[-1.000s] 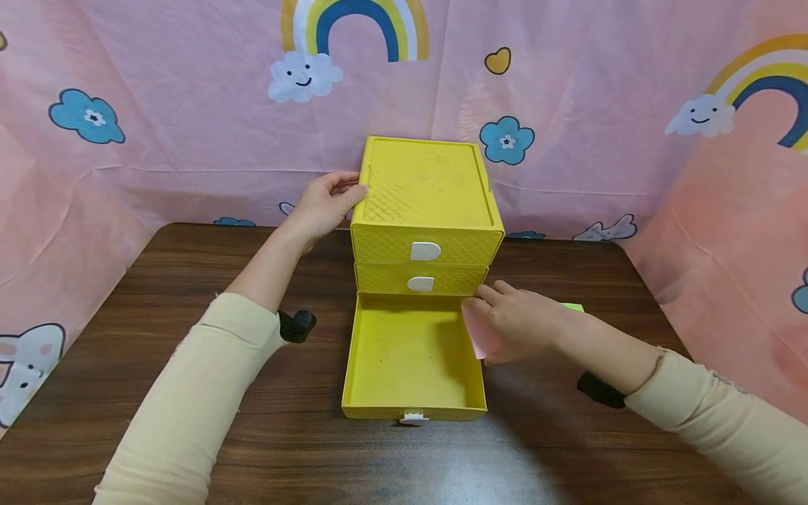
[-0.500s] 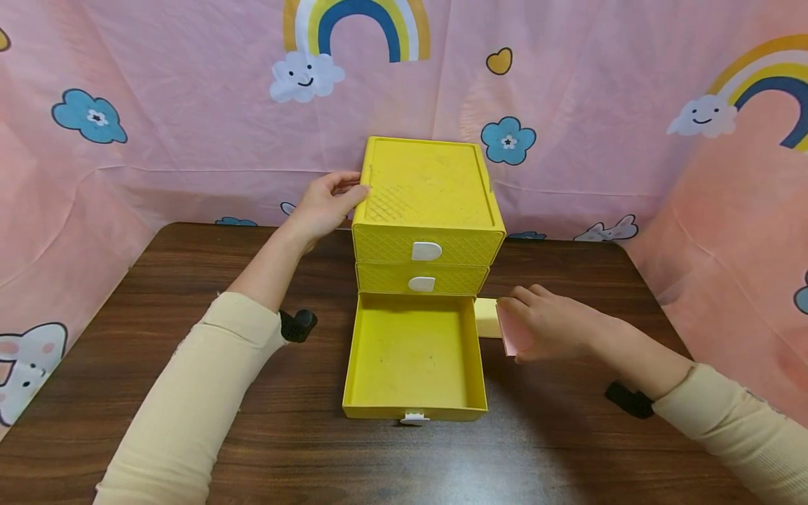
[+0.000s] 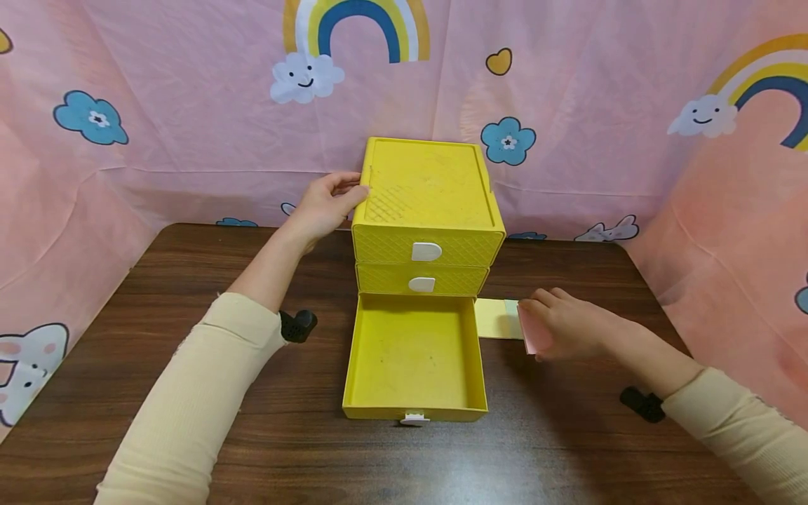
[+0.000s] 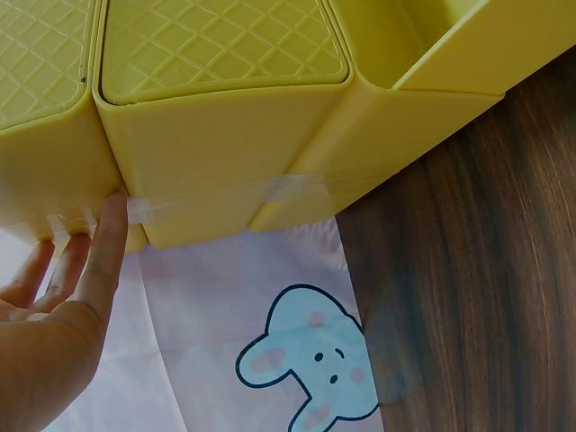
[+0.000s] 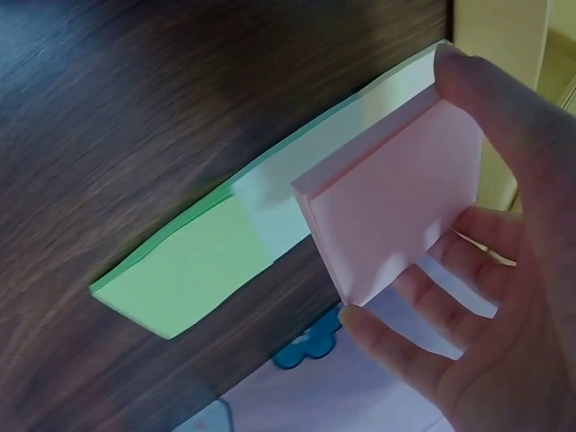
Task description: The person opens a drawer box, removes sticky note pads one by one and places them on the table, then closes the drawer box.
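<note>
A yellow drawer unit (image 3: 429,184) stands on the table with its bottom drawer (image 3: 413,414) pulled out and nothing lying in it. Against the unit's left side rest the fingers of my left hand (image 3: 322,209), fairly straight in the left wrist view. To the right of the drawer, my right hand (image 3: 571,326) pinches a pink sticky note pad (image 5: 396,202) by its edges, thumb on one side and fingers on the other. Below it on the table lies a row of sticky notes: pale yellow (image 3: 492,319), pale blue (image 5: 288,198) and green (image 5: 184,270). The head view hides the green part behind the hand.
Two upper drawers with white handles (image 3: 426,251) are closed. Behind the dark wooden table (image 3: 252,449) hangs a pink patterned cloth (image 3: 208,133). Clear tape (image 4: 292,187) runs along the unit's side.
My right hand has moved right, away from the drawer, carrying the pink sticky note pad. The yellow and blue notes have come into sight. My left hand stays put.
</note>
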`<state>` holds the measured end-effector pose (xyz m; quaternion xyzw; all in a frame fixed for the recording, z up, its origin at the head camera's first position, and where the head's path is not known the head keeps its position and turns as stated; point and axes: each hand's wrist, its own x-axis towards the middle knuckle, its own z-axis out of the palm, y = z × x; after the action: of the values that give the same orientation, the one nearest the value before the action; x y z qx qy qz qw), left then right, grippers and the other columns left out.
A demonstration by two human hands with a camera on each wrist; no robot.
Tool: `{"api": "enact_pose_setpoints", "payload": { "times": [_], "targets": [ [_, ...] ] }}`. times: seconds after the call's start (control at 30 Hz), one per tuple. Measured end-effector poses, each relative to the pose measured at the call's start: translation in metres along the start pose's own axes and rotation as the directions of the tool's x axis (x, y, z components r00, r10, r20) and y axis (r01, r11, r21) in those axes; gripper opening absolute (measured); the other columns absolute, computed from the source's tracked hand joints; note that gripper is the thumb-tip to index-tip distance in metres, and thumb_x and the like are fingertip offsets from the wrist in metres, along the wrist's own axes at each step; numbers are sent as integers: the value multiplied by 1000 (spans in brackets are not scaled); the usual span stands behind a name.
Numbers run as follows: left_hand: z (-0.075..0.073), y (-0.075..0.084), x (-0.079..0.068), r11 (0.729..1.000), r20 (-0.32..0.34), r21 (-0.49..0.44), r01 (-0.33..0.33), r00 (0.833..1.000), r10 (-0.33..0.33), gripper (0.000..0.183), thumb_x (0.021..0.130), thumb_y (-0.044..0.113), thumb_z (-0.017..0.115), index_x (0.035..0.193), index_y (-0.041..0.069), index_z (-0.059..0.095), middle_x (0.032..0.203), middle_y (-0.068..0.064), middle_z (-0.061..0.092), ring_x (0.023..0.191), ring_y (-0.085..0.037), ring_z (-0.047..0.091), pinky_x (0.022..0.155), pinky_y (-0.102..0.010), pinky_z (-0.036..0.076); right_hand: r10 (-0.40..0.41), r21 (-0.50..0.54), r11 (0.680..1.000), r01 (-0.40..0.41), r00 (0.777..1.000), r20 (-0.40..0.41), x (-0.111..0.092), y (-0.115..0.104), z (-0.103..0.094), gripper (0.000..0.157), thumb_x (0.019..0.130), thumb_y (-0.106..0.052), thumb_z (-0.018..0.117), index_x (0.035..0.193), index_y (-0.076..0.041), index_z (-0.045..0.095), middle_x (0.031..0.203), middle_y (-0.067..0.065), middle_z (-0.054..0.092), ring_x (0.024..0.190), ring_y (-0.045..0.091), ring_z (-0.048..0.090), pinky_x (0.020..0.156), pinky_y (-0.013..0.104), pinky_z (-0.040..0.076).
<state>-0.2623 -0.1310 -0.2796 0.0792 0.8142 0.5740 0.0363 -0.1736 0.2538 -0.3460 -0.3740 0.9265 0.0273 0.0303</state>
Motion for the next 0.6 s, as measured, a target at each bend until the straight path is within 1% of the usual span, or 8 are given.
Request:
{"api": "enact_pose_setpoints", "payload": {
  "times": [0.2,0.33,0.43,0.6],
  "targets": [
    [1,1,-1,1000,-8,-5,0,1000,0,51,86,33,52,131,12,39,124,-5,44,108,-17,45,85,-36,46,24,-20,999,-24,1000,-4,-6,15,5,76,57,-39,77,118,-3,48,104,5,49,88,21,45,68,32,46],
    [1,1,-1,1000,-13,5,-7,1000,8,51,86,33,52,131,11,39,125,-6,44,110,-17,44,87,-35,44,24,-18,1000,-24,1000,-15,-10,23,7,77,56,-37,78,117,-1,48,104,7,49,88,23,45,69,33,45],
    [1,0,-1,1000,-13,5,-11,1000,11,51,86,33,52,130,11,40,125,-6,45,110,-16,45,86,-33,45,34,-6,999,-34,999,-16,-13,28,9,76,57,-35,78,117,-1,47,105,8,49,89,24,45,70,34,45],
    [0,0,-1,1000,-6,-9,2,1000,-2,52,86,34,52,131,13,39,124,-4,44,106,-16,47,80,-31,49,65,7,998,-65,998,3,-18,37,12,76,59,-35,78,120,-2,45,107,9,48,91,24,45,71,35,45]
  ]
}}
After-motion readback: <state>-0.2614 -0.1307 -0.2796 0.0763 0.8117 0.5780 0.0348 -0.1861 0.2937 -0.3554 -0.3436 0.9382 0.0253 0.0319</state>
